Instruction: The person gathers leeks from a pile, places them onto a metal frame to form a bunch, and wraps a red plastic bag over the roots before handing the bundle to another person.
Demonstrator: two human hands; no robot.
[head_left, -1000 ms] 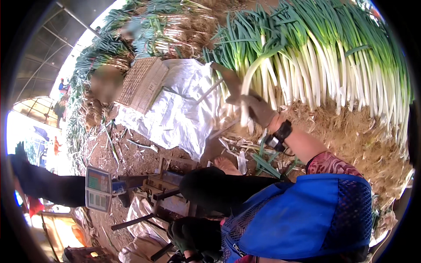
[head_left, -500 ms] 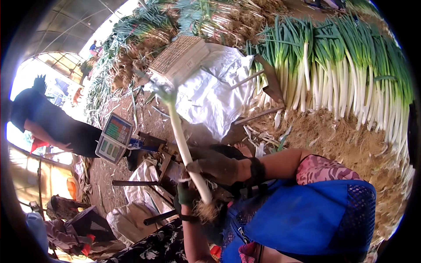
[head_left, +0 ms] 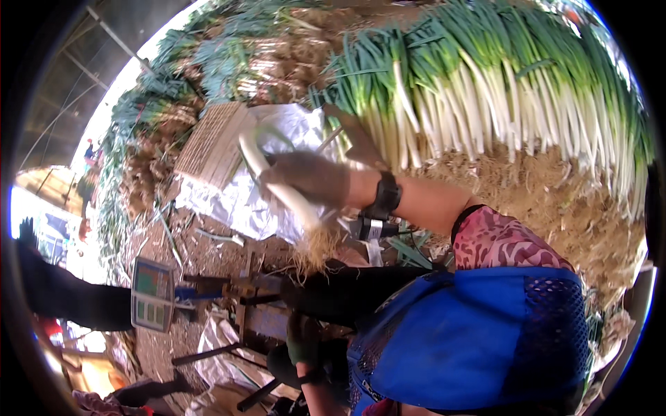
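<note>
My right hand (head_left: pixel 309 177), in a worn glove with a black wrist strap behind it, grips a long green onion (head_left: pixel 277 187) around its white stalk. The stalk slants from its green top near the white plastic sheet (head_left: pixel 236 204) down to the hairy roots (head_left: pixel 316 251). My left hand (head_left: pixel 302 341), in a dark glove, is low by my lap next to a metal frame (head_left: pixel 253 305). Its fingers are too dark to read. A blue mesh vest covers my chest.
A big stack of green onions (head_left: pixel 499 90) lies on straw along the top right. A woven crate (head_left: pixel 211 142) rests by the sheet. A digital scale (head_left: pixel 152 295) stands at the left, with another person in dark clothes (head_left: pixel 62 295) beyond it.
My right hand pulled an onion from the stack, brought it down to my lap where the left hand held its root end, and has now raised it toward the sheet. The left hand has let go.
</note>
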